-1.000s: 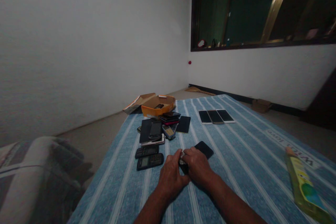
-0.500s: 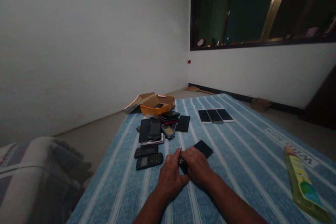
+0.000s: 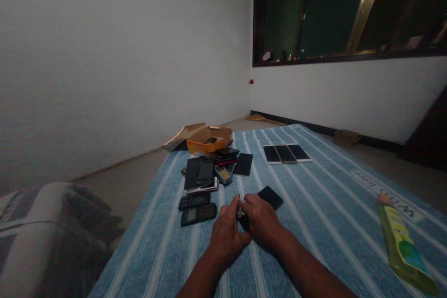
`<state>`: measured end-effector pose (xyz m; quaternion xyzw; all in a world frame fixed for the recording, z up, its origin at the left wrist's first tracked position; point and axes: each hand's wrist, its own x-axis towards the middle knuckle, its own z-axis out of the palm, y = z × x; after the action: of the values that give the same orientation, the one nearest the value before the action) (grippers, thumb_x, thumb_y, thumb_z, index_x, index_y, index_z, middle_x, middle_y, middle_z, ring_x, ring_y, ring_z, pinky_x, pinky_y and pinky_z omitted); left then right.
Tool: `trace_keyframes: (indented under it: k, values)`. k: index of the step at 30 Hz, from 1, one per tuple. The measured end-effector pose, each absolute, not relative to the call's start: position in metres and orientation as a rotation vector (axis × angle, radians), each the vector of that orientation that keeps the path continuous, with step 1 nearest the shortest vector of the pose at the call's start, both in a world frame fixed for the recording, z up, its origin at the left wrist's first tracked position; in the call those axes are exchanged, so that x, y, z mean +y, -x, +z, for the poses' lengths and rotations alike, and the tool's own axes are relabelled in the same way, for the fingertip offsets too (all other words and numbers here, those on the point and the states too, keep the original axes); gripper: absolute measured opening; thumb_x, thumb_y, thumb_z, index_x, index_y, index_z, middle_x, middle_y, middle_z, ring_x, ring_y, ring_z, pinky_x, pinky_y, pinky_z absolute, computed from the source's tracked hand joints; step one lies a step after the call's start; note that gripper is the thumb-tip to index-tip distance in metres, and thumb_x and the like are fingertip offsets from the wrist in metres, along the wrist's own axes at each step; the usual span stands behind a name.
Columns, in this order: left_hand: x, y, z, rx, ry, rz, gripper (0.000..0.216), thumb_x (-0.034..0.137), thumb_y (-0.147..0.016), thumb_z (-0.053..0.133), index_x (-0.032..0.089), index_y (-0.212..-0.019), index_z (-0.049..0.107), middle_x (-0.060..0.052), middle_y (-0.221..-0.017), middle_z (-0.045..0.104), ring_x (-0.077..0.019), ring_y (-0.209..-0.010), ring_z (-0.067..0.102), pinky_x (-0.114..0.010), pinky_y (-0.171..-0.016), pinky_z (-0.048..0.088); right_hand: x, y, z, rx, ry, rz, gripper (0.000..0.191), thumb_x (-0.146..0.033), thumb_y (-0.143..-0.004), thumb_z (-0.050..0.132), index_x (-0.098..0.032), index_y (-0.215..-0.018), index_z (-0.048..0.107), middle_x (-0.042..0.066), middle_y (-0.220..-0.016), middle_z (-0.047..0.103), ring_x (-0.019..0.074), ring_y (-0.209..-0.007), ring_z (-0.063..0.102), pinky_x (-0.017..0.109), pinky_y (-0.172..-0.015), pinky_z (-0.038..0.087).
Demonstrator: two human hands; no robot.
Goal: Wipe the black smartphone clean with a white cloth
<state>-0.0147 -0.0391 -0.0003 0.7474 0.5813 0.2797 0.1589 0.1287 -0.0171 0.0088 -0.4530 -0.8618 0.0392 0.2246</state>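
My left hand point(image 3: 228, 228) and my right hand point(image 3: 260, 218) meet low over the cloth, their fingers closed around a dark phone point(image 3: 243, 223). Most of that phone is hidden by the fingers, so its front and details do not show. Just beyond my right hand lies a flat black phone-shaped piece point(image 3: 270, 198), partly covered by the hand. Left of my left hand rest two black keypad phones, a nearer one point(image 3: 199, 214) and a farther one point(image 3: 194, 201).
A pile of phones point(image 3: 200, 174) sits beyond the keypad phones, in front of an open orange cardboard box point(image 3: 209, 144). Three phones point(image 3: 286, 154) lie side by side farther right. A bottle of yellow-green liquid point(image 3: 405, 247) lies on the striped blue cloth point(image 3: 314, 242).
My fingertips have shifted slightly on the dark phone, the left ones lifting a little. Everything else stays where it was.
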Motion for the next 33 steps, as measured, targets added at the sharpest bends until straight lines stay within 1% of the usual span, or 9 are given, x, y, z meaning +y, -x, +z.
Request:
trace_keyframes:
  k: [3,7,13,15,18,21,24,28,33]
  values:
    - [-0.039,0.015,0.002,1.653,-2.125,0.777,0.086,0.026,-0.067,0.067,0.012,-0.144,0.032,-0.011,-0.106,0.061,-0.0286,-0.098,0.06,-0.04,-0.087,0.05,-0.017,-0.129,0.011,-2.406,1.222,0.113,0.02,-0.01,-0.089,0.051,-0.016,-0.101,0.065,0.005,-0.095,0.063,0.0192,-0.087,0.054,0.028,-0.074,0.038]
    - [-0.039,0.016,0.0,1.652,-2.139,0.793,0.086,0.025,-0.067,0.067,0.018,-0.144,0.032,-0.009,-0.106,0.062,-0.0284,-0.098,0.059,-0.04,-0.086,0.05,-0.017,-0.13,0.01,-2.432,1.211,0.1,0.02,-0.009,-0.089,0.051,-0.014,-0.101,0.066,0.007,-0.092,0.065,0.0198,-0.086,0.054,0.029,-0.076,0.038]
    - [-0.039,0.016,-0.004,1.653,-2.151,0.81,0.085,0.027,-0.067,0.066,0.012,-0.144,0.033,-0.012,-0.104,0.061,-0.0289,-0.095,0.06,-0.042,-0.084,0.051,-0.017,-0.128,0.008,-2.39,1.226,0.091,0.023,-0.006,-0.088,0.049,-0.015,-0.103,0.064,0.006,-0.088,0.064,0.0191,-0.085,0.052,0.028,-0.074,0.037]
    - [-0.039,0.017,-0.005,1.64,-2.154,0.831,0.084,0.028,-0.067,0.066,0.012,-0.143,0.034,-0.013,-0.109,0.062,-0.0298,-0.098,0.06,-0.043,-0.087,0.051,-0.017,-0.127,0.009,-2.399,1.251,0.079,0.023,-0.005,-0.087,0.049,-0.014,-0.1,0.066,0.007,-0.088,0.064,0.0194,-0.086,0.052,0.028,-0.074,0.038]
    - [-0.037,0.018,-0.009,1.601,-2.183,0.879,0.082,0.027,-0.068,0.065,0.012,-0.143,0.035,-0.016,-0.122,0.06,-0.0318,-0.109,0.057,-0.046,-0.094,0.048,-0.019,-0.125,0.011,-2.438,1.295,0.069,0.019,-0.005,-0.084,0.051,-0.014,-0.088,0.067,0.008,-0.087,0.063,0.0199,-0.086,0.052,0.029,-0.073,0.038]
    - [-0.036,0.019,-0.012,1.573,-2.205,0.899,0.081,0.028,-0.069,0.064,0.012,-0.143,0.035,-0.017,-0.128,0.057,-0.033,-0.114,0.054,-0.049,-0.098,0.045,-0.02,-0.123,0.014,-2.484,1.297,0.07,0.018,-0.006,-0.084,0.052,-0.013,-0.087,0.068,0.008,-0.087,0.063,0.02,-0.087,0.052,0.028,-0.073,0.038]
    - [-0.036,0.019,-0.01,1.57,-2.192,0.879,0.083,0.026,-0.067,0.065,0.013,-0.143,0.034,-0.015,-0.124,0.06,-0.0324,-0.111,0.056,-0.049,-0.096,0.046,-0.018,-0.124,0.016,-2.502,1.329,0.065,0.02,-0.005,-0.085,0.05,-0.013,-0.089,0.068,0.008,-0.088,0.063,0.0199,-0.088,0.053,0.028,-0.073,0.038]
    - [-0.04,0.016,-0.001,1.639,-2.111,0.786,0.089,0.021,-0.061,0.069,0.012,-0.142,0.036,-0.015,-0.124,0.06,-0.0329,-0.113,0.055,-0.047,-0.097,0.045,-0.008,-0.136,0.017,-2.432,1.474,0.028,0.024,-0.004,-0.087,0.047,-0.015,-0.089,0.069,0.007,-0.092,0.063,0.0207,-0.093,0.052,0.029,-0.076,0.036]
    - [-0.041,0.016,0.002,1.669,-2.088,0.73,0.089,0.022,-0.06,0.07,0.013,-0.142,0.038,-0.015,-0.121,0.06,-0.0333,-0.112,0.056,-0.045,-0.096,0.046,-0.002,-0.147,0.017,-2.322,1.633,-0.017,0.026,-0.004,-0.089,0.045,-0.015,-0.088,0.068,0.008,-0.093,0.063,0.0213,-0.094,0.051,0.03,-0.077,0.036]
